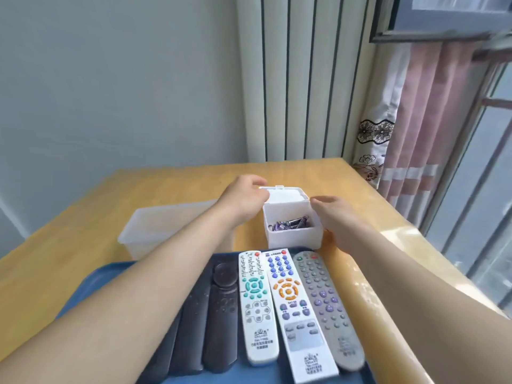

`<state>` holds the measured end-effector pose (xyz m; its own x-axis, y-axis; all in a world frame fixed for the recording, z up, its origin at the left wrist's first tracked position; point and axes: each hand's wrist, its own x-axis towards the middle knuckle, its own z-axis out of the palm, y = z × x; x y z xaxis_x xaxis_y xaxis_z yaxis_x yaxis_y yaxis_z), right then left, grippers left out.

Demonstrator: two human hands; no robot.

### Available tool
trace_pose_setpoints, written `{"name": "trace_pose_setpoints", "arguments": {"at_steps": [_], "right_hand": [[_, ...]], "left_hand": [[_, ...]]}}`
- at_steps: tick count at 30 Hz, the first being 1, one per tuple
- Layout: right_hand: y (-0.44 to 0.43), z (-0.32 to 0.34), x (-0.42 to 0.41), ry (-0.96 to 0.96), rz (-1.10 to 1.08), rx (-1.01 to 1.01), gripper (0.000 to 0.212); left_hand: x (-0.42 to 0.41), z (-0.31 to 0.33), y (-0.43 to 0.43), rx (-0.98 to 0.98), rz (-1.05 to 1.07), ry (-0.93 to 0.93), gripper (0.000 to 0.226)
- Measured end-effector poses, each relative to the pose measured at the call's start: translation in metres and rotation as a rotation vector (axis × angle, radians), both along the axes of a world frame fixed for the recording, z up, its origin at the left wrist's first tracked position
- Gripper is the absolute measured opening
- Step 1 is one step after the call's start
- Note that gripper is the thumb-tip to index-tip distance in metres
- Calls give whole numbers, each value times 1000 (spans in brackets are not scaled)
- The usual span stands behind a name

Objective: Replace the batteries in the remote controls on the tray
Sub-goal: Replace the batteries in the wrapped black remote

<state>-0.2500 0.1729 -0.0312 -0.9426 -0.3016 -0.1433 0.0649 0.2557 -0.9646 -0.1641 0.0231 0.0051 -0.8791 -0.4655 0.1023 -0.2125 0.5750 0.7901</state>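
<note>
Our left hand curls its fingers on the raised lid of the small white plastic box containing purple cylindrical batteries. Our right hand lies beside the box's right wall; we cannot tell whether it grips. The long plastic remote controls lie side by side on the blue plastic tray.

- Left forearm: bare along all of its visible length up to the wrist, smooth and slim, widening toward the elbow end.
- Right forearm: also bare to the wrist and of similar build. Bright side light softens its outer edge.
- Left hand: bare. The back of the hand and the line of knuckles show, and the fingertips are blurred.
- Right hand: bare. The back and thumb side show, with the fingers too blurred to make out nails or finer detail.
</note>
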Motion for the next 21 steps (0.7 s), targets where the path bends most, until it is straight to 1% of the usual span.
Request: {"name": "trace_pose_setpoints", "arguments": {"at_steps": [2, 3, 4, 5, 7, 8, 9, 10, 11, 12, 14, 15, 17, 19, 21], "right_hand": [[1, -2, -3, -48, -1, -73, 32], [2, -3, -3, -75, 9, -104, 32], [5, -3, -4, -104, 25, -143, 31], [5, -3, -5, -130, 43, -188, 31], [8, -1, -7, -187, 65, -303, 32], [7, 0, -7, -222, 65, -354, 31], [8, 0, -8, -263, 63, -401, 27], [11, 0, -9, -308, 68, -433, 21], [13, 0, -8, -333, 100, -442, 21], [16, -1, -9, -323, 154, -416, 27], [20, -4, -11, -214, 267, -280, 37], [23, -5, -10, -152, 315, -222, 40], [25, -8, -10, -75, 363, -173, 51], [23, -14, -6, 5, 331, -153, 58], [18, -19, 2, 126, 240, -94, 54]], "left_hand": [[-24, -10, 11, 48, 15, -92, 19], [-31, -14, 13, 112, 35, -98, 19], [-38, -16, 14, 222, 56, -55, 20], [-39, -15, 14, 362, 80, 29, 19], [-40, -9, 15, 615, 156, 251, 14], [-38, -6, 13, 703, 185, 336, 18], [-35, -3, 14, 738, 184, 358, 23], [-30, 1, 16, 713, 140, 332, 28], [-23, 2, 18, 620, 75, 262, 30], [-15, 2, 20, 491, -14, 183, 27], [-5, -3, 20, 191, -159, 52, 7], [0, -6, 19, 59, -208, 8, 2], [4, -18, 18, -118, -231, -11, 9], [9, -23, 22, -166, -213, 53, 7], [12, -24, 29, -233, -191, 80, 4]]}}
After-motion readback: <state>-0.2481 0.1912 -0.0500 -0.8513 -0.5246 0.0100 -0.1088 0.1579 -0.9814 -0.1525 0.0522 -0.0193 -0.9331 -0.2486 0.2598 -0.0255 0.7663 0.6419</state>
